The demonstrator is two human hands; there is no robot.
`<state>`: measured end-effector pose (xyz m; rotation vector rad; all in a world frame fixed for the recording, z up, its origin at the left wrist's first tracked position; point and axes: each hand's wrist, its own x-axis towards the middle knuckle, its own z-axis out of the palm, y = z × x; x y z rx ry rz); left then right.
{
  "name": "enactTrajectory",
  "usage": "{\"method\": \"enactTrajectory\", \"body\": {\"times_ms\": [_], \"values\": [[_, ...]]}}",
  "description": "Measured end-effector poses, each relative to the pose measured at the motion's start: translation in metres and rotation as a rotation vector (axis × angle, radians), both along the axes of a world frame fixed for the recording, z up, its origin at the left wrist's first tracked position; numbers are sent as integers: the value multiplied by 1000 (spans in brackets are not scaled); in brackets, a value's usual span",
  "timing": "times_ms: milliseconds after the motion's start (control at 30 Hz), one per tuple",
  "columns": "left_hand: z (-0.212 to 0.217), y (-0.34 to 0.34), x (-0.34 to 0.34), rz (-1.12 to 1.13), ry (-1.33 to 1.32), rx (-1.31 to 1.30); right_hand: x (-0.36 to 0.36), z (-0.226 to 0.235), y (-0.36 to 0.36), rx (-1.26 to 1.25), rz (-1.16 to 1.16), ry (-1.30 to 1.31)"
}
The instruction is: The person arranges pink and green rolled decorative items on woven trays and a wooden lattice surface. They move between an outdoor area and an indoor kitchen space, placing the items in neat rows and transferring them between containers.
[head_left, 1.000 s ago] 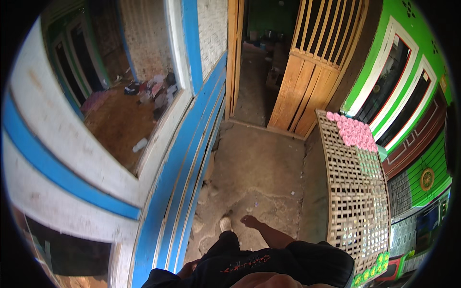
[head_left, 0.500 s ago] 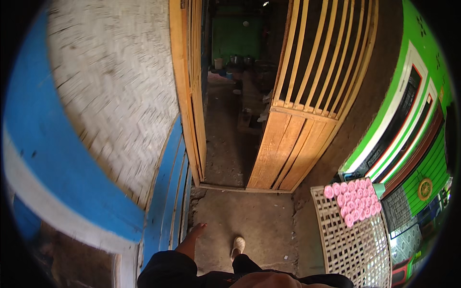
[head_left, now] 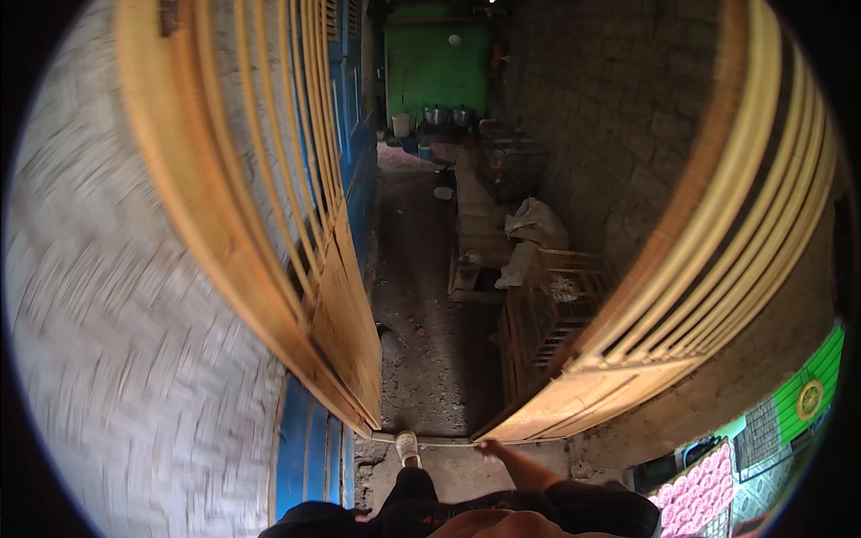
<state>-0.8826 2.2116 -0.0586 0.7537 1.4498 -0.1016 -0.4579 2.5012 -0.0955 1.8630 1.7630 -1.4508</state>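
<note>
I stand at the threshold of a yellow-brown wooden slatted gate, its left leaf [head_left: 345, 350] and right leaf [head_left: 619, 368] swung open. My right hand [head_left: 491, 446] reaches out low, at the bottom corner of the right leaf, fingers loose and holding nothing. My left hand is hidden behind my dark sleeve at the lower edge. One foot in a light shoe [head_left: 406, 446] is on the sill between the leaves.
A narrow dirt alley [head_left: 421, 296] runs ahead to a green wall [head_left: 437, 63] with metal pots [head_left: 446, 115]. Along the right brick wall [head_left: 610, 134] stand a wooden cage [head_left: 556, 305] and a grey sack [head_left: 534, 224]. A woven wall [head_left: 117, 359] is on the left; a rack of pink discs [head_left: 695, 493] lower right.
I have turned and walked up to the gate opening; the alley behind it now fills the view. The lattice rack with pink discs has slid to the lower right corner.
</note>
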Motion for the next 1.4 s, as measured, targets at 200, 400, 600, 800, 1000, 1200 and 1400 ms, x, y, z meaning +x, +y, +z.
{"method": "enactTrajectory", "body": {"times_ms": [200, 400, 600, 800, 1000, 1200, 1400], "values": [[8, 311, -75, -550, 294, 524, -137, 42, 191, 125, -5, 111], [39, 652, -67, 10, 110, 1033, -149, 95, 308, 576, 96, 229], [29, 892, -86, -442, 386, 897, -104, 56, 511, -8, -170, -5], [17, 1003, -187, -411, 247, 528, -115, 49, 778, -186, -206, -76], [28, 1150, -264, 8, 267, 434, -159, -41, 1058, -87, -33, -19], [28, 1310, -377, -164, 107, 281, -242, -97, 1316, 130, -127, 488], [48, 1610, -463, -385, 377, 456, -305, -75, 1455, -345, -379, 696]]}}
